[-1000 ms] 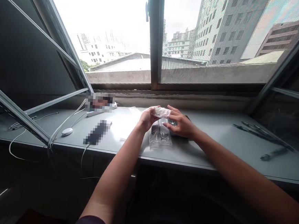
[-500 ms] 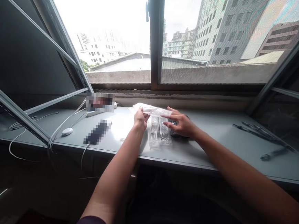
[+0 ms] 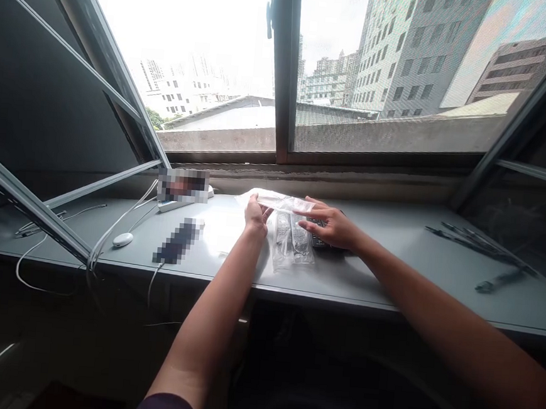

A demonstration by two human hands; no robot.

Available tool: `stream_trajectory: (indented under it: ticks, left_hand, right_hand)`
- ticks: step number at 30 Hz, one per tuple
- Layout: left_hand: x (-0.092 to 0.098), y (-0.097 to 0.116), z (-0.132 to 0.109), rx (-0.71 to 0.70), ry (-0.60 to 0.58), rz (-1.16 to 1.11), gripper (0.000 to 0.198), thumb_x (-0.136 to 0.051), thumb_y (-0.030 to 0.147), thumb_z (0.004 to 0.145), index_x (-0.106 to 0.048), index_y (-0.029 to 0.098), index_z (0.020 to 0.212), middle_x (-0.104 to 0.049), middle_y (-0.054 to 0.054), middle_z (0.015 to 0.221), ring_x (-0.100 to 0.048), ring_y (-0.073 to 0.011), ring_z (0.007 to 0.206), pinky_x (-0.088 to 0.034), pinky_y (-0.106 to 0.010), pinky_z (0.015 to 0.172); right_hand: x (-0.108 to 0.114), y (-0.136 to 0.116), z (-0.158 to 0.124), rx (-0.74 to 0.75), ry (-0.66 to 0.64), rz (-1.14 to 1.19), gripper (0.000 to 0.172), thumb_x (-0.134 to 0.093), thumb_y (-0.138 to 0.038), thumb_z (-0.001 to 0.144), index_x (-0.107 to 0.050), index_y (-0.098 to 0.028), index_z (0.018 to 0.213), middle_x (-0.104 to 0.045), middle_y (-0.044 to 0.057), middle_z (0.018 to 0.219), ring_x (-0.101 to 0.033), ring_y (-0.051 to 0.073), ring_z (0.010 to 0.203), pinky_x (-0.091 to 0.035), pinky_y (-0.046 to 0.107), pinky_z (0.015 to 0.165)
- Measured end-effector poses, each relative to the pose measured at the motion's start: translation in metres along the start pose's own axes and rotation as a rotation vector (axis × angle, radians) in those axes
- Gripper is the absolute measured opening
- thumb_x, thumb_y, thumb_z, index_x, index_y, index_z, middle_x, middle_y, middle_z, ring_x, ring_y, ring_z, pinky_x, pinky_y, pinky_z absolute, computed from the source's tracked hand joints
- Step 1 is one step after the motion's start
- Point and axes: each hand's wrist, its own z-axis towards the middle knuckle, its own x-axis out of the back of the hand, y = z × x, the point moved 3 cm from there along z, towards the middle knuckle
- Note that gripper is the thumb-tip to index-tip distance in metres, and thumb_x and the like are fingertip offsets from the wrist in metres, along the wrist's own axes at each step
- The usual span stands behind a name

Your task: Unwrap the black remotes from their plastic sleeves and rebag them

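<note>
My left hand (image 3: 255, 216) is closed on the left part of a clear plastic bag (image 3: 280, 201), held a little above the desk. My right hand (image 3: 330, 227) is at the bag's right end, its fingers stretched and apart, with fingertips touching the plastic. Below the raised bag, flat clear plastic packets (image 3: 293, 244) lie on the desk, with greyish contents I cannot make out. A dark object with small buttons (image 3: 318, 234) lies partly hidden under my right hand.
A blurred-out dark device (image 3: 178, 241) with a white cable and a white round puck (image 3: 123, 240) lie left on the desk (image 3: 380, 288). Behind them is a white power strip (image 3: 183, 205). Dark cables (image 3: 482, 246) lie on the right. Metal frames (image 3: 31, 211) stand at the sides, a window behind.
The raised bag and my left fingers have shifted very slightly left. My right hand stays almost in place, and the packets on the desk have not moved.
</note>
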Motion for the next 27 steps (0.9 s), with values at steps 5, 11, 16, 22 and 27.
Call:
stream_trajectory:
  ticks: [5,11,16,22,27]
  left_hand:
    - [-0.012,-0.010,-0.004,0.127,-0.223,0.096,0.024,-0.062,0.027,0.104,-0.069,0.017,0.124,-0.084,-0.012,0.113,-0.058,-0.0069,0.055,-0.029,-0.017,0.043]
    - [-0.015,-0.008,-0.009,0.142,-0.295,0.071,0.020,-0.066,0.027,0.100,-0.070,0.016,0.116,-0.084,-0.015,0.116,-0.059,-0.0073,0.054,-0.028,-0.019,0.040]
    - [-0.018,-0.007,-0.013,0.166,-0.346,0.056,0.022,-0.076,0.024,0.096,-0.073,0.016,0.115,-0.084,-0.011,0.109,-0.057,-0.0044,0.051,-0.039,-0.015,0.041]
    - [-0.018,-0.008,-0.015,0.165,-0.369,0.079,0.027,-0.079,0.023,0.094,-0.075,0.014,0.120,-0.083,-0.013,0.118,-0.066,-0.0055,0.062,-0.047,-0.014,0.049]
    - [-0.019,-0.008,-0.017,0.241,-0.450,0.045,0.024,-0.080,0.022,0.094,-0.077,0.015,0.117,-0.082,-0.013,0.127,-0.063,-0.0054,0.059,-0.051,-0.014,0.049]
  right_hand:
    - [0.001,-0.003,0.000,-0.021,-0.005,0.007,0.034,-0.077,-0.045,0.102,-0.087,-0.030,0.131,-0.078,0.008,0.143,-0.052,0.039,0.159,-0.046,0.057,0.130]
    - [0.001,-0.006,0.000,-0.023,-0.001,0.003,0.036,-0.079,-0.046,0.100,-0.086,-0.031,0.132,-0.078,0.008,0.144,-0.052,0.039,0.159,-0.046,0.057,0.129]
    - [0.000,-0.004,0.000,-0.022,-0.006,0.001,0.034,-0.078,-0.045,0.101,-0.086,-0.032,0.132,-0.075,0.007,0.149,-0.047,0.038,0.162,-0.043,0.057,0.132]
    - [0.000,-0.007,0.001,-0.002,-0.005,-0.016,0.043,-0.079,-0.044,0.100,-0.082,-0.031,0.141,-0.077,0.009,0.147,-0.048,0.038,0.162,-0.042,0.059,0.132]
    - [0.002,-0.009,-0.001,-0.058,-0.029,-0.005,0.048,-0.080,-0.049,0.100,-0.079,-0.030,0.145,-0.063,0.011,0.163,-0.045,0.040,0.163,-0.043,0.058,0.130]
